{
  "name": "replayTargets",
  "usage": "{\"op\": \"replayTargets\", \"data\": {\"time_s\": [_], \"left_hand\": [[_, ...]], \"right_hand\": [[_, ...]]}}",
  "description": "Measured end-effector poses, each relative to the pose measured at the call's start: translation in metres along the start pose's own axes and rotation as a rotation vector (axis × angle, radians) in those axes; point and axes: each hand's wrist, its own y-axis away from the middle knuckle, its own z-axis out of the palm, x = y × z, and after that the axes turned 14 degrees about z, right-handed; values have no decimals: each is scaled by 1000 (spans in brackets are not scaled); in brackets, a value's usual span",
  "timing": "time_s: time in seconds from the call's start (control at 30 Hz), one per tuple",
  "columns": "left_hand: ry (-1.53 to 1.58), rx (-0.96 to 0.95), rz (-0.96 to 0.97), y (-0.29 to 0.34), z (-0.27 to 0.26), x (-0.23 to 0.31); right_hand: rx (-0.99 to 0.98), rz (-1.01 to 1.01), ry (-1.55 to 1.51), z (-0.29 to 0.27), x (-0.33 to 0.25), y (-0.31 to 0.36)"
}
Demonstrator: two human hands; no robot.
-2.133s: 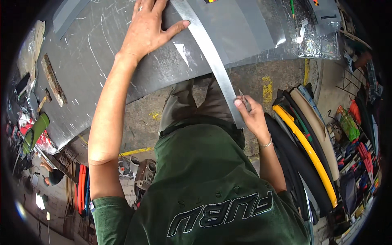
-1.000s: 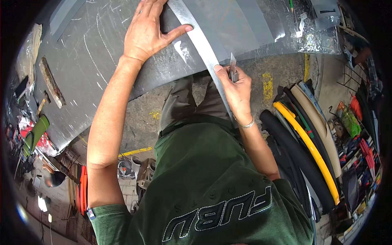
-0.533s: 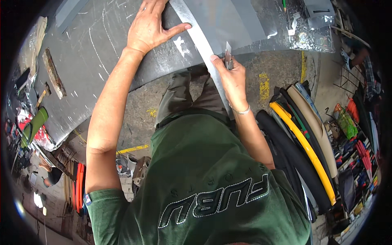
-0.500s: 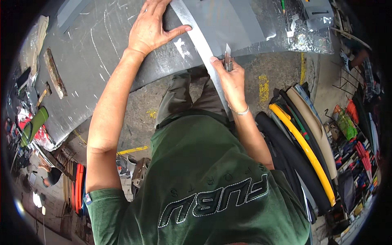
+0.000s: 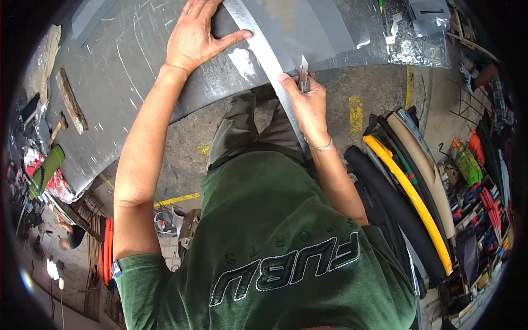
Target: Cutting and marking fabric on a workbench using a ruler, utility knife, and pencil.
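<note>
A long metal straightedge (image 5: 268,59) runs from the table's far side toward my body, its near end sticking out past the table edge. My left hand (image 5: 193,39) lies spread on the dark sheet left of it, the thumb reaching to the straightedge. My right hand (image 5: 309,104) is closed round a utility knife (image 5: 303,75), blade pointing up and away from me, and its thumb presses on the straightedge near the table edge. Right of the straightedge lies a grey translucent sheet (image 5: 300,33); its far part is cut off by the frame.
The scratched dark worktable (image 5: 132,71) curves across the top. A strip of wood (image 5: 71,99) lies at its left, a clear plastic pouch (image 5: 421,52) at its right. Rolls of material, one yellow (image 5: 410,192), stand beside me on the right. A co-worker's arm (image 5: 489,76) shows at far right.
Both hands and the straightedge appear slightly farther left and up in the picture, as does the table. My grip on the knife stays the same.
</note>
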Motion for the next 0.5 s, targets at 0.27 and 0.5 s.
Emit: {"op": "replayTargets", "data": {"time_s": [0.27,0.5], "left_hand": [[-380,-264,-167,-5,-6,9],[-385,-260,-169,-4,-6,9]], "right_hand": [[8,10,24,-1,4,-2],[-10,26,-2,-2,-4,2]]}}
